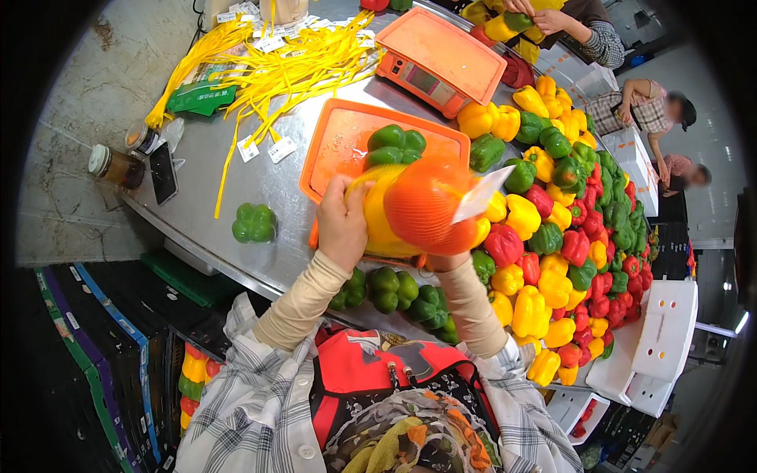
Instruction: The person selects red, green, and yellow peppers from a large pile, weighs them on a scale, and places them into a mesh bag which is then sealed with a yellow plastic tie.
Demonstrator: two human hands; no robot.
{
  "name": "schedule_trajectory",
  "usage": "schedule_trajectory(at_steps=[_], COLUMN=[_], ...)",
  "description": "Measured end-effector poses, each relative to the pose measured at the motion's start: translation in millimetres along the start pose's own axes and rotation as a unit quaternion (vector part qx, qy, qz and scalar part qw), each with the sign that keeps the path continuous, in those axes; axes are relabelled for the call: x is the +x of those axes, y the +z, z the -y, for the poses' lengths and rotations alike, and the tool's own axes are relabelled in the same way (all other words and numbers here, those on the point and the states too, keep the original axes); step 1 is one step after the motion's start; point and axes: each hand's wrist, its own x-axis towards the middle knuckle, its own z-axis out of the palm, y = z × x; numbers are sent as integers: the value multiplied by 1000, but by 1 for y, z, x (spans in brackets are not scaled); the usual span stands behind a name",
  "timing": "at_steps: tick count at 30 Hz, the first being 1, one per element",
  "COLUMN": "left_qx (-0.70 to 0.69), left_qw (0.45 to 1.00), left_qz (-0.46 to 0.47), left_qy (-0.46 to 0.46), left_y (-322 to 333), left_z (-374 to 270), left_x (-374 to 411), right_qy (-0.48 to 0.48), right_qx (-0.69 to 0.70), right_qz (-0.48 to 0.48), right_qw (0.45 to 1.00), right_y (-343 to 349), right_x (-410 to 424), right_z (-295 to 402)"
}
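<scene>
My left hand (343, 223) grips the left end of a yellow mesh net bag (378, 216) above an orange weighing scale (334, 148). Inside the net are bell peppers, with a red one (421, 204) at its right side, blurred. My right hand (447, 261) is at the lower right of the bag, mostly hidden beneath it, so its fingers do not show. A white tag (482, 195) sticks out from the bag's right side. Behind the bag, a green bell pepper (395, 145) sits on the scale. Another green pepper (254, 223) stands alone on the metal table to the left.
Loose red, yellow and green peppers (556, 278) are heaped at right. Several green peppers (387, 290) line the near edge. Yellow net bags (295, 65) lie at the back beside a second scale (440, 53). A phone (162, 173) and jar (116, 167) are left; a co-worker's hands (541, 18) show beyond.
</scene>
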Motion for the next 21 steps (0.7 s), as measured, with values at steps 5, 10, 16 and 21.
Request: schedule_trajectory(at_steps=[5, 10, 16, 21], left_qx=[-154, -158, -296, -345], left_qw=[988, 987, 948, 926], left_qz=[22, -15, 91, 84], left_qy=[-12, 21, -78, -125], left_y=[22, 30, 23, 25], left_z=[-18, 22, 22, 18], left_x=[60, 104, 113, 115], right_qy=[-134, -41, -156, -87], right_qx=[-340, -312, -382, -224], right_qz=[49, -26, 37, 23], right_qw=[930, 949, 910, 971], right_y=[33, 42, 5, 8], right_x=[61, 87, 117, 115], right_z=[49, 37, 22, 21])
